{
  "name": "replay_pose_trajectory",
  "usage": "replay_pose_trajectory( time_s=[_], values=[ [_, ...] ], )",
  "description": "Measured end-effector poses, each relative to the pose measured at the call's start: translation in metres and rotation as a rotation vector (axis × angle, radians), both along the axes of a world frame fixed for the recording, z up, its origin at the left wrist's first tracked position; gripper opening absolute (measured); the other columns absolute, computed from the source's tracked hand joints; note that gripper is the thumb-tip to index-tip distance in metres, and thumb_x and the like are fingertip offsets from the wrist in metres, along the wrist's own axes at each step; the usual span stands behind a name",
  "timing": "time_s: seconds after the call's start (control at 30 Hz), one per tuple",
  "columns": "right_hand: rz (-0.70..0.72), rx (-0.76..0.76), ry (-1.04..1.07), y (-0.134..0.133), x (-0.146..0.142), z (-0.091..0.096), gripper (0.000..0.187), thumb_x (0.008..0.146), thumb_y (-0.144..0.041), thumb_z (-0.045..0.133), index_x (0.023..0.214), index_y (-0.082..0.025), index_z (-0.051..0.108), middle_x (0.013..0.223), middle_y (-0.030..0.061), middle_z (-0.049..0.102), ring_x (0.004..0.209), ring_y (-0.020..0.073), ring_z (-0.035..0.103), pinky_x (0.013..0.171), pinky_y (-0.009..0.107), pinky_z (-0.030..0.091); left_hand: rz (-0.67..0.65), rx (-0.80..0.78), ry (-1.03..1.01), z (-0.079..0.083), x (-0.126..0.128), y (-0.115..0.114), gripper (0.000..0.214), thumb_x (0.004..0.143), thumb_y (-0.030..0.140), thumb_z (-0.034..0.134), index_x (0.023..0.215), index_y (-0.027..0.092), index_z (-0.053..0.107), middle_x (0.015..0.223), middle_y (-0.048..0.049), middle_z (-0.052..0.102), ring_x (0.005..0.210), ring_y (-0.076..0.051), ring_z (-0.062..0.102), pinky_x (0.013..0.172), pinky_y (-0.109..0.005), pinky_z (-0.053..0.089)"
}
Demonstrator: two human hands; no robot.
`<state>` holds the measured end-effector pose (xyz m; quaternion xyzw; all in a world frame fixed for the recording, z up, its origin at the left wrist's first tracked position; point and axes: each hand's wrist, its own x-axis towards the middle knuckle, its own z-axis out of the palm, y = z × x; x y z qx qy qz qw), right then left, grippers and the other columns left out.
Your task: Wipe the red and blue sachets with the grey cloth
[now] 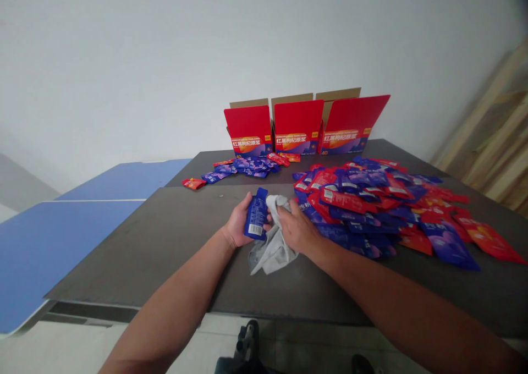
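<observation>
Here's the left hand (238,225) with a blue pouch (256,220) in its grasp, thumb along one edge, fingertips round the other, barcode facing up toward the person! And the right hand (297,230) is clenched on a bunched grey cloth (273,250), its top right beside the pouch; whether they touch, it's hard to call. All of this plays out above the near part of the dark surface (177,247), between the two heaps.

Doing this well, one would judge, means backing the pouch with the left fingers so it doesn't buckle, pressing lightly with a flat fold of cloth, and pinching in that loose tail so it can't snag. A soft pouch probably dislikes a hard squeeze, so an edge grip looks sensible.

Now the count! One pouch in hand, one cloth, two hands. Three boxes (298,120) in a row at the back, lids up. Two heaps of red and blue pouches: the big heap (355,192) on the right, the small heap (252,168) before the boxes. Each overlaps too much for a sure tally.
</observation>
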<state>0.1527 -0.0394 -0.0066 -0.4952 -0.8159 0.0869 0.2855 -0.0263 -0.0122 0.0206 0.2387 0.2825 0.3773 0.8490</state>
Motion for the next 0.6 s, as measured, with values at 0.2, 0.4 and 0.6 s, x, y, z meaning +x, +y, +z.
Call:
replay_pose_trajectory(
  time_s=[0.2,0.4,0.6],
  values=[
    [0.322,0.000,-0.183,-0.009,-0.003,0.000,0.038,0.088,-0.017,0.047,0.122,-0.029,0.061,0.126,0.0058,0.051,0.107,0.0225,0.051,0.097,0.036,0.039,0.054,-0.087,0.067,-0.005,0.001,-0.002,0.062,0.085,0.069,0.041,0.085,0.011,0.063,0.076,-0.0098,0.067,0.067,-0.019,0.066,0.065,-0.031,0.054],
    [0.337,0.070,-0.229,-0.010,-0.006,0.002,0.040,0.088,-0.016,0.046,0.124,-0.029,0.060,0.125,0.0086,0.050,0.106,0.0244,0.052,0.095,0.038,0.040,0.059,-0.026,0.168,-0.014,0.011,-0.005,0.046,0.089,0.054,0.049,0.072,0.013,0.060,0.064,-0.0063,0.063,0.055,-0.015,0.061,0.051,-0.025,0.049],
    [0.029,-0.001,-0.196,-0.007,-0.008,0.005,0.044,0.091,-0.020,0.041,0.134,-0.023,0.048,0.116,0.0121,0.049,0.087,0.0224,0.057,0.080,0.034,0.048,-0.042,0.025,0.151,-0.013,0.018,-0.010,0.036,0.090,0.047,0.049,0.073,0.015,0.055,0.057,-0.0007,0.049,0.044,-0.009,0.045,0.036,-0.016,0.030]
  ],
)
